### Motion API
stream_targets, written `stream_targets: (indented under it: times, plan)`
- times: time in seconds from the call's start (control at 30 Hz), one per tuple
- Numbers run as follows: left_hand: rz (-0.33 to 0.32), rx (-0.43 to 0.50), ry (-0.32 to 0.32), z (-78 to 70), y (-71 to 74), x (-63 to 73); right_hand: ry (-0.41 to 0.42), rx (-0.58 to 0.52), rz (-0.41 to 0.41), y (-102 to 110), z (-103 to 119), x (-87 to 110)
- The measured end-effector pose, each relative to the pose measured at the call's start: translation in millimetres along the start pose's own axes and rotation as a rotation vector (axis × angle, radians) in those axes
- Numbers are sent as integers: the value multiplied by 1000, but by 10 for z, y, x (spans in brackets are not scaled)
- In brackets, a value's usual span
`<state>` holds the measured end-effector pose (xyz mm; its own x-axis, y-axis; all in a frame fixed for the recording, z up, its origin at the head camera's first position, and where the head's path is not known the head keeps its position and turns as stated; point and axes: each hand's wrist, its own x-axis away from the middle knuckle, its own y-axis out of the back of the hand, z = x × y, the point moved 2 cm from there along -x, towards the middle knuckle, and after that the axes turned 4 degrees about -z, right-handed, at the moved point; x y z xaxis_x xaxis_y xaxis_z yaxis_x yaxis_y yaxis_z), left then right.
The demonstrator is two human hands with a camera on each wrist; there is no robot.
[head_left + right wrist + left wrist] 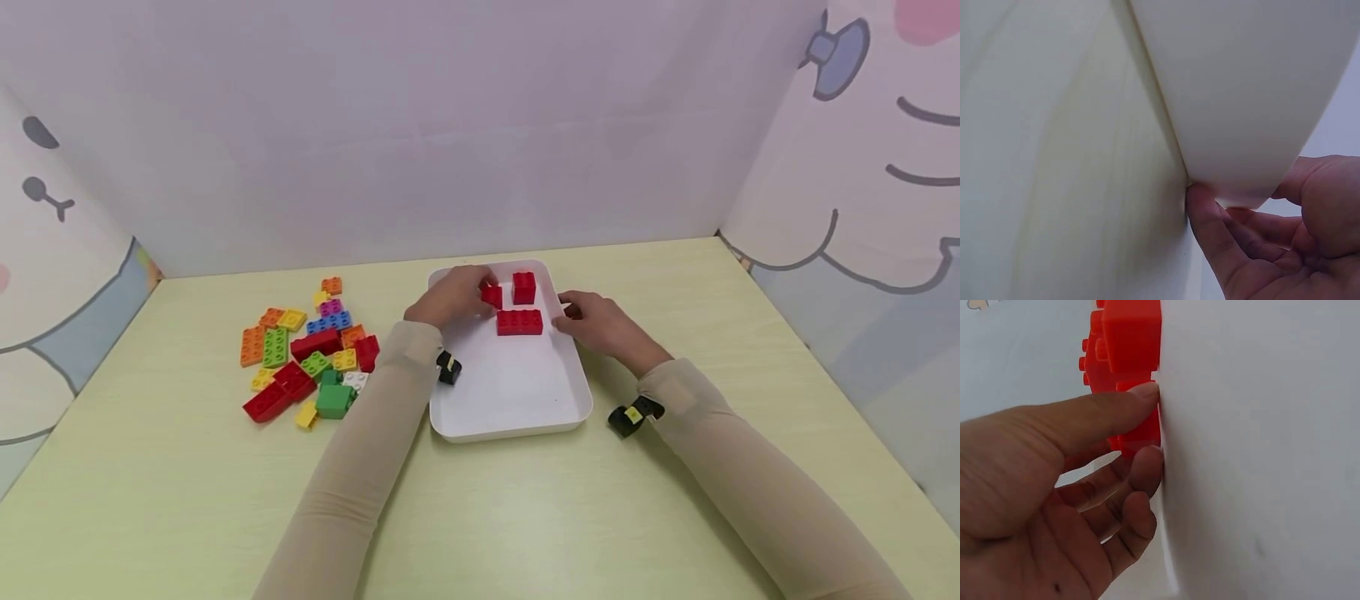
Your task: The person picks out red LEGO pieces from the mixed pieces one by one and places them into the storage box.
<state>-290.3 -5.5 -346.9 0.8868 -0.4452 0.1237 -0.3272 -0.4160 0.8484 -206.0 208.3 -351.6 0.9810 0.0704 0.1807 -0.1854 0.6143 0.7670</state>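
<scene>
Thumb and fingers of my left hand (pixel 453 293) pinch a small red toy brick (pixel 491 297) low inside the white tray (pixel 510 392). Close up in the left wrist view, that hand (pixel 1054 462) partly covers the brick (pixel 1141 434). Beside it in the tray are a square red brick (pixel 523 287) and a longer red brick (pixel 519 322). At the tray's right side, my right hand (pixel 600 325) holds the wall, thumb at the rim. The right wrist view has its fingertips (pixel 1200 200) low on the outside of the wall (pixel 1235 106).
Left of the tray lies a loose pile of colourful bricks, among them a green brick (pixel 334 402), a blue brick (pixel 330 322) and a dark red brick (pixel 317 343). A pale wooden table (pixel 510 517) carries everything. Cloth panels (pixel 450 125) stand behind and at both sides.
</scene>
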Motion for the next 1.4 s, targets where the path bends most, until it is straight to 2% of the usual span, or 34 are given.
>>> stream_targets:
  times: [0.2,0.33,0.5,0.63,0.83,0.97,1.07,1.2,1.3,1.4]
  plan:
    - [23,18,-48,30,210,98,8,-4,3,-13,9,-14]
    - [-24,37,-149,-37,430,192,9,4,-2,-8,-2,-33]
    - [-143,83,-304,-161,698,369,7,12,-1,1,-19,-32]
    - [-265,99,-426,-213,894,525,12,15,-1,-2,-33,-28]
    - [-464,96,-541,-237,1196,843,21,19,-2,3,-36,-60]
    - [-562,93,-599,-271,1366,1110,27,23,6,-1,-25,-90]
    - [-605,90,-603,-274,1447,1264,20,26,7,11,-36,-98]
    - [-628,88,-544,-225,1489,1352,20,39,-1,45,-90,-96]
    - [-597,69,-502,-159,1484,1349,19,50,0,67,-141,-89]
    - [-524,34,-460,-66,1481,1332,16,49,0,83,-175,-76]
